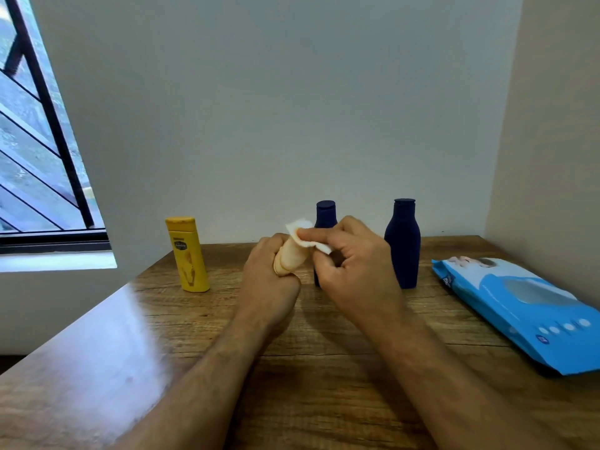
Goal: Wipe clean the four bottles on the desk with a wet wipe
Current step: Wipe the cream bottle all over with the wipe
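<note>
open desk (324, 368) in front and to the left, plenty of room there. yellow bottle (188, 254) stands alone at the back left, a clear gap beside it. two dark blue bottles (402, 245) crowd the back, near the wall. wipes pack (519, 306) blocks the right edge, tight against the side wall.

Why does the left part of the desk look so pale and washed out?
Head view: window daylight glares off the desk, washing out the wood grain; the wide lens bends the window bars; the hands, left hand and right hand, cast soft shadows.
</note>
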